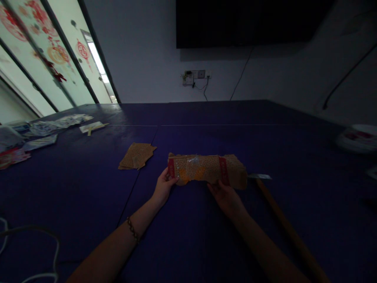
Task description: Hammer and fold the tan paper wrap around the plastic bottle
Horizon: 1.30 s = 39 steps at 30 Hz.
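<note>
A torn strip of brown cardboard, with dark dots, red bands, orange prints and a shiny patch of clear tape, is held over the purple table. My left hand grips its left end, thumb on the front face. Toward the right, my right hand pinches the lower edge beside a red band. Just past the strip's right end lies a tool with a long wooden handle and a flat metal head; its exact kind is unclear. A smaller torn cardboard piece rests to the left.
Plastic packets and a pale packet lie at the table's far left. A white cable loops at the lower left. On the right stands a whitish round container. Behind the purple table is a wall with sockets.
</note>
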Each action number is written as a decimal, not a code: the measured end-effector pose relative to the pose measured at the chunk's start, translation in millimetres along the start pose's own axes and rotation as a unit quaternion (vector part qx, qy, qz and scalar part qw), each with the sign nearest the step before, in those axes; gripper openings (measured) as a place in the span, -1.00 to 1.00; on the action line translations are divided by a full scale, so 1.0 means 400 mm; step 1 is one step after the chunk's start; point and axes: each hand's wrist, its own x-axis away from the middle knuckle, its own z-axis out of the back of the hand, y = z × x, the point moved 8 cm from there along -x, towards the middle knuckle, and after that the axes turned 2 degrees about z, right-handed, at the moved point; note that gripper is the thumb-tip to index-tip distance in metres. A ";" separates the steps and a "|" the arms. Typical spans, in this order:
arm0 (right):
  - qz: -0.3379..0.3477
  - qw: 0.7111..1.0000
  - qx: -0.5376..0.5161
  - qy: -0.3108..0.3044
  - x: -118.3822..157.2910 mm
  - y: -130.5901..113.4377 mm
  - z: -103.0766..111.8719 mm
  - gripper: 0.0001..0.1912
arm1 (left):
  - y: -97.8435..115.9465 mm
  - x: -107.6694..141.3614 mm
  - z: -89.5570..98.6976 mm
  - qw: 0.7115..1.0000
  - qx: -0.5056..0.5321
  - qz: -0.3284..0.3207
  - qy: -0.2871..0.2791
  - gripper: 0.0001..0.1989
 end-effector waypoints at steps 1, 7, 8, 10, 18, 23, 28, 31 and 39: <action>0.001 1.000 0.000 0.003 0.000 -0.001 0.002 -0.81 | 0.000 0.000 -0.001 1.000 -0.002 0.001 -0.001 -0.45; -0.003 1.000 -0.003 0.022 0.001 -0.004 0.002 -0.82 | -0.005 -0.003 -0.003 1.000 -0.016 0.003 -0.009 -0.38; -0.006 1.000 -0.005 0.025 0.002 -0.003 0.001 -0.82 | -0.007 -0.004 -0.001 1.000 -0.018 0.004 -0.009 -0.38; -0.008 1.000 -0.008 0.029 0.004 -0.003 0.000 -0.81 | -0.010 -0.005 0.002 1.000 -0.018 0.005 -0.007 -0.37; -0.012 0.999 -0.009 0.039 0.006 -0.004 0.001 -0.78 | -0.014 -0.007 0.004 1.000 -0.021 0.010 -0.013 -0.35; 0.002 1.000 -0.003 0.014 -0.001 -0.004 0.002 -0.81 | -0.015 -0.007 0.005 1.000 -0.021 0.009 -0.009 -0.36; -0.001 1.000 -0.006 0.013 -0.005 0.000 0.009 -0.81 | -0.011 -0.002 0.007 1.000 -0.016 0.014 0.004 -0.46; -0.003 1.000 -0.004 0.012 -0.007 0.000 0.008 -0.81 | -0.008 0.002 0.010 1.000 -0.012 0.016 0.014 -0.54; -0.001 0.999 0.035 0.001 -0.012 0.008 0.007 -0.81 | -0.005 -0.002 0.018 1.000 -0.019 -0.014 0.017 -0.53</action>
